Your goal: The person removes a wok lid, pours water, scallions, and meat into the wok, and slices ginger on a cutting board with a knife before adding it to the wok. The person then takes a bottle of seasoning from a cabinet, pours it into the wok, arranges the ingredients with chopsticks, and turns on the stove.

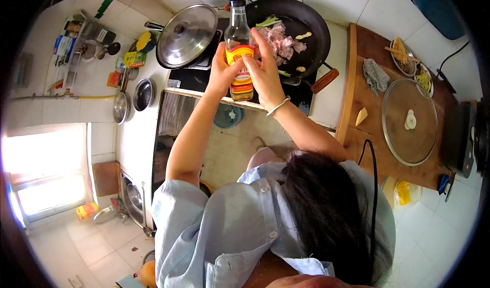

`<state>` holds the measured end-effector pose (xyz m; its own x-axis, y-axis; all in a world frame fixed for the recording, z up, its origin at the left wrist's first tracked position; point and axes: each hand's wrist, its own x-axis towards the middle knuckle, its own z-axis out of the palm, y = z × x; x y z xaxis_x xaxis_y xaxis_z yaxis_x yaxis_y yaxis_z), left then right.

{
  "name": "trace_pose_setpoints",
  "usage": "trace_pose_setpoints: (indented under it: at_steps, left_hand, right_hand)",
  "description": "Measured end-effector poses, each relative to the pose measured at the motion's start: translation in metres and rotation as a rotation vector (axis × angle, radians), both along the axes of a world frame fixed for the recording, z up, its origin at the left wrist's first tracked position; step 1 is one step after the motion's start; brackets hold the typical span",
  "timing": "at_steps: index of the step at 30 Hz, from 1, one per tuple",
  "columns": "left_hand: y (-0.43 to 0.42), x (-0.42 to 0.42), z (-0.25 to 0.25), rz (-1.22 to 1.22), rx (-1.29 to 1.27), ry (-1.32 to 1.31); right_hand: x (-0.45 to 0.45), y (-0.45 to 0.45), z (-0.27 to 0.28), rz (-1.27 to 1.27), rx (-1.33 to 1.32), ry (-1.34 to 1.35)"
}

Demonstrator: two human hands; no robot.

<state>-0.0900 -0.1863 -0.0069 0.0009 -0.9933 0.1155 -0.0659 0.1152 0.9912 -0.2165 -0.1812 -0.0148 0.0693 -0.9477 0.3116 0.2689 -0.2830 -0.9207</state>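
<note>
A glass bottle point(240, 48) with a yellow and red label stands upright between my hands, in front of the stove, its black flip cap raised. My left hand point(223, 71) is wrapped round its left side. My right hand point(263, 73), with a bracelet on the wrist, holds it from the right, thumb across the label. Just behind and to the right is a black wok point(319, 28) with pale pink meat point(278, 40), green onion pieces and small pale yellow pieces in it.
A lidded pan point(186, 35) sits on the stove's left. On the right, a wooden counter point(357, 104) bears a glass lid point(408, 122), a grey cloth point(376, 75) and plates with chopsticks. The wok's wooden handle point(325, 81) sticks out toward the front right. Small pots point(144, 94) are at left.
</note>
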Motion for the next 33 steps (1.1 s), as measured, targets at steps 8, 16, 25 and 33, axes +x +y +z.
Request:
trace_pose_setpoints:
  at_steps: [8,16,25,33]
  left_hand:
    - [0.015,-0.013,0.017,0.047,-0.035,0.161]
    - [0.037,-0.017,0.033,0.074,-0.112,0.215]
    - [0.059,-0.017,0.027,0.136,-0.138,0.29]
    - [0.103,-0.051,0.009,0.039,-0.123,0.195]
  right_hand:
    - [-0.004,0.004,0.017,-0.023,-0.088,-0.017]
    - [-0.005,0.013,0.04,0.044,-0.126,-0.124]
    - [-0.004,0.031,0.04,0.04,-0.213,-0.102]
    - [-0.036,0.088,0.026,0.023,-0.117,-0.188]
